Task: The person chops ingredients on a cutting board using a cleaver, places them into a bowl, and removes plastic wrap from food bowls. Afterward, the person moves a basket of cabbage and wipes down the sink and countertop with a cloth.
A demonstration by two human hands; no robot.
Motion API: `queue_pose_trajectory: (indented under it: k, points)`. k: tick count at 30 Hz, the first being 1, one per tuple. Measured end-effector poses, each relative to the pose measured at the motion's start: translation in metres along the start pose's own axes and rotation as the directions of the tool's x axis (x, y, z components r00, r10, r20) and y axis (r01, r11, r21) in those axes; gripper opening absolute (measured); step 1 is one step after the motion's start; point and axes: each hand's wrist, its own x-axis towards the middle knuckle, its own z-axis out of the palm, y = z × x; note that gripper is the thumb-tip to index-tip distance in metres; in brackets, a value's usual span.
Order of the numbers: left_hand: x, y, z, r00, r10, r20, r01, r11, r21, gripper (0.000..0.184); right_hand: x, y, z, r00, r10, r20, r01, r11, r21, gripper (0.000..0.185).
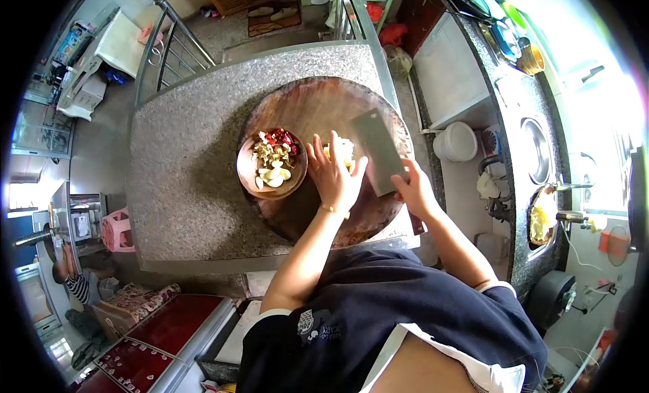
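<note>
A cleaver [378,150] with a broad grey blade lies flat-side up over the right part of a round wooden chopping board [304,99]. My right hand [417,191] grips it at the handle end, with fingers against the lower blade. My left hand [336,180] rests left of the blade, its fingers spread beside and partly over pale yellow chopped pieces [343,150], whose kind I cannot make out. Close to the left fingers stands a brown bowl [245,166] on the board. In it are red chili pieces [284,135], a yellowish-brown chopped ingredient [270,152] and peeled garlic cloves [273,175].
The board sits on a speckled stone counter [182,170] with a metal railing [177,28] behind it. To the right are a sink [536,150], a faucet [573,186] and a white bucket [456,141]. A pink stool [117,229] and another person [80,285] are at left.
</note>
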Motion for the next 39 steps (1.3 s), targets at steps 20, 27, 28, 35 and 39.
queue_pose_trajectory:
  k: [20, 27, 28, 35, 39]
  points:
    - [0.062, -0.035, -0.056, 0.890, 0.062, -0.452, -0.137, 0.981, -0.136, 0.014, -0.018, -0.072, 0.062, 0.947, -0.198, 0.254, 0.184, 0.980, 0.077, 0.042]
    - [0.076, -0.053, -0.054, 0.946, -0.127, -0.298, 0.153, 0.986, 0.066, 0.015, -0.004, -0.054, 0.063, 0.949, -0.123, 0.290, 0.071, 0.980, 0.184, 0.038]
    - [0.077, -0.056, -0.053, 0.951, -0.168, -0.260, 0.212, 0.966, 0.148, 0.017, -0.004, -0.051, 0.059, 0.949, -0.121, 0.292, 0.069, 0.981, 0.181, 0.038]
    - [0.070, -0.056, -0.053, 0.964, -0.114, -0.238, 0.182, 0.941, 0.286, 0.016, -0.006, -0.041, 0.033, 0.984, -0.064, 0.163, 0.016, 0.960, 0.279, 0.030]
    - [0.068, -0.060, -0.061, 0.967, -0.083, -0.243, 0.130, 0.974, 0.186, 0.014, -0.002, -0.032, 0.025, 0.986, -0.097, 0.138, 0.051, 0.951, 0.306, 0.031]
